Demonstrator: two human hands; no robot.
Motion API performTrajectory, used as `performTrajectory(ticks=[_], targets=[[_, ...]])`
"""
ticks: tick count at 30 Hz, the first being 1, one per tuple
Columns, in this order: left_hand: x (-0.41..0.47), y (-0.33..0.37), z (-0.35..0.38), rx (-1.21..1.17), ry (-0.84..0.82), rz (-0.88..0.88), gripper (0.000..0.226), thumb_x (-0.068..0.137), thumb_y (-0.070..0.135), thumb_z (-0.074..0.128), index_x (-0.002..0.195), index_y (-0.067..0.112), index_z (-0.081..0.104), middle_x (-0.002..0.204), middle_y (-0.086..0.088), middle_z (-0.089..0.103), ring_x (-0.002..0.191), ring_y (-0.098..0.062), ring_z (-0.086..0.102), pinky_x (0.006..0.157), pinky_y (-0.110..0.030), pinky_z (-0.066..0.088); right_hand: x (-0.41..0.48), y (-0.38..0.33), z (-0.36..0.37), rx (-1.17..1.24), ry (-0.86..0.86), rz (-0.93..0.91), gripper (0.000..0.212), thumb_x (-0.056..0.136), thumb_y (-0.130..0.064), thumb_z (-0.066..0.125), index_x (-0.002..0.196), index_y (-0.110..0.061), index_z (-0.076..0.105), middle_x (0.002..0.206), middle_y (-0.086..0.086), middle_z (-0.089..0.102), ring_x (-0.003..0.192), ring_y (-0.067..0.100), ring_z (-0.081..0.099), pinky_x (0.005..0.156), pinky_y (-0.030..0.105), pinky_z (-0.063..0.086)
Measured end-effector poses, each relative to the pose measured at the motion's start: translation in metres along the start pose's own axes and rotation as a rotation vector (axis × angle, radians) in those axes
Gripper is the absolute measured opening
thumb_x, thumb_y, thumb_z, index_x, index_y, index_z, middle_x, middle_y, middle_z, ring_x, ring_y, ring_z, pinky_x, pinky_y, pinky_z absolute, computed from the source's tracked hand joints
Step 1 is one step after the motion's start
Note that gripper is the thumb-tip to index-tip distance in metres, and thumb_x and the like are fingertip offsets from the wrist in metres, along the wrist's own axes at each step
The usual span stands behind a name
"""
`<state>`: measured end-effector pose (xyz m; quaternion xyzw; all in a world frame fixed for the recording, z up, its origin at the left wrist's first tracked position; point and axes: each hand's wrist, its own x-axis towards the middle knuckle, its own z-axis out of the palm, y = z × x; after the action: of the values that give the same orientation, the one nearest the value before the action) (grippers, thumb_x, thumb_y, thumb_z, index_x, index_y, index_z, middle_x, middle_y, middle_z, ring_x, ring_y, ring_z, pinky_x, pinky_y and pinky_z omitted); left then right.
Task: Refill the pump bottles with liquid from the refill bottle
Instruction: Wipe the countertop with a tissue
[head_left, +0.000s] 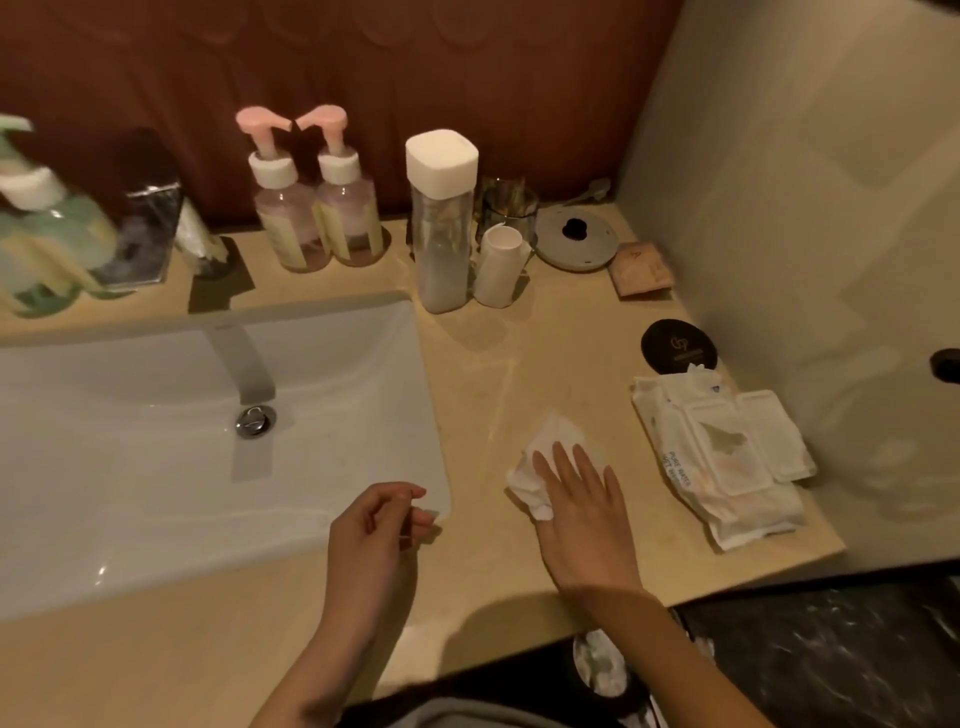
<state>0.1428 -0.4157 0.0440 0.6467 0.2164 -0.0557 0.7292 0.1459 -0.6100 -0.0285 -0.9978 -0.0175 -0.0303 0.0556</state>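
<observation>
Two pump bottles with pink pump heads (291, 218) (350, 208) stand side by side at the back of the beige counter (493, 343). A green pump bottle (41, 234) stands at the far left. A tall clear bottle with a white square cap (441, 223) stands right of the sink, a small white container (498, 265) beside it. My right hand (576, 499) lies flat with straight fingers on a crumpled white wipe (550, 457) on the counter. My left hand (379, 530) hovers over the sink's near right corner, fingers loosely curled, holding nothing.
A white sink (156, 467) with a grey tap (244, 358) fills the left. An opened pack of wipes (722, 462) lies at the right, a black round coaster (675, 345) behind it. A grey round lid (574, 239), a glass (506, 208) and a pink sachet (641, 270) sit near the back corner.
</observation>
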Motion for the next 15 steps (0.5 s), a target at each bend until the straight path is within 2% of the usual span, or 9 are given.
performTrajectory(ticks=[2, 4, 8, 10, 12, 13, 15], targets=[[0.001, -0.001, 0.001, 0.01, -0.009, 0.013, 0.022, 0.095, -0.002, 0.041, 0.094, -0.01, 0.062, 0.067, -0.018, 0.059, 0.055, -0.012, 0.059, 0.051, -0.012, 0.047, -0.01, 0.003, 0.001, -0.011, -0.029, -0.049, 0.055, 0.082, -0.036, 0.037, 0.131, -0.016, 0.055, 0.134, 0.008, 0.056, 0.125, 0.03, 0.051, 0.102, 0.043, 0.025], [0.001, 0.0, 0.004, 0.019, -0.025, 0.029, 0.022, 0.094, -0.004, 0.041, 0.093, -0.01, 0.062, 0.065, -0.019, 0.056, 0.05, -0.008, 0.058, 0.051, -0.01, 0.045, -0.021, 0.008, -0.001, 0.017, -0.023, -0.159, 0.054, 0.081, -0.036, 0.039, 0.13, -0.019, 0.056, 0.134, 0.006, 0.056, 0.125, 0.027, 0.051, 0.102, 0.04, 0.026], [0.002, -0.002, 0.008, 0.05, -0.018, 0.054, 0.02, 0.093, -0.003, 0.044, 0.093, -0.01, 0.063, 0.059, -0.018, 0.055, 0.062, -0.028, 0.058, 0.052, -0.01, 0.044, -0.031, 0.018, -0.006, 0.076, -0.029, -0.461, 0.048, 0.082, -0.026, 0.044, 0.127, -0.023, 0.06, 0.133, 0.006, 0.057, 0.126, 0.023, 0.051, 0.107, 0.037, 0.038], [0.004, -0.002, 0.009, 0.073, 0.009, 0.059, 0.02, 0.093, -0.001, 0.045, 0.092, -0.006, 0.064, 0.052, -0.011, 0.056, 0.066, -0.038, 0.059, 0.055, -0.012, 0.046, -0.017, 0.028, -0.008, 0.041, -0.038, -0.558, 0.054, 0.074, -0.022, 0.063, 0.128, -0.022, 0.057, 0.13, 0.007, 0.059, 0.122, 0.024, 0.054, 0.102, 0.041, 0.04], [0.004, -0.001, 0.009, 0.098, 0.03, 0.065, 0.021, 0.093, 0.0, 0.045, 0.09, -0.001, 0.065, 0.048, -0.006, 0.056, 0.067, -0.037, 0.059, 0.064, -0.02, 0.046, 0.01, 0.039, -0.011, -0.021, -0.105, -0.513, 0.075, 0.055, -0.019, 0.083, 0.126, -0.021, 0.059, 0.127, 0.007, 0.061, 0.117, 0.024, 0.058, 0.098, 0.04, 0.039], [0.003, 0.0, 0.008, 0.112, 0.044, 0.068, 0.021, 0.093, -0.001, 0.044, 0.089, 0.0, 0.065, 0.046, -0.004, 0.055, 0.063, -0.031, 0.059, 0.069, -0.026, 0.046, 0.028, 0.043, -0.014, -0.017, -0.126, -0.451, 0.076, 0.054, -0.017, 0.086, 0.126, -0.019, 0.06, 0.127, 0.007, 0.061, 0.116, 0.025, 0.059, 0.097, 0.039, 0.039], [0.001, 0.001, 0.006, 0.133, 0.07, 0.067, 0.022, 0.092, -0.003, 0.043, 0.09, 0.001, 0.065, 0.042, -0.001, 0.051, 0.052, -0.016, 0.055, 0.072, -0.032, 0.045, 0.062, 0.046, -0.017, 0.05, -0.121, -0.343, 0.067, 0.067, -0.009, 0.079, 0.129, -0.015, 0.057, 0.131, 0.011, 0.057, 0.121, 0.03, 0.055, 0.099, 0.041, 0.041]])
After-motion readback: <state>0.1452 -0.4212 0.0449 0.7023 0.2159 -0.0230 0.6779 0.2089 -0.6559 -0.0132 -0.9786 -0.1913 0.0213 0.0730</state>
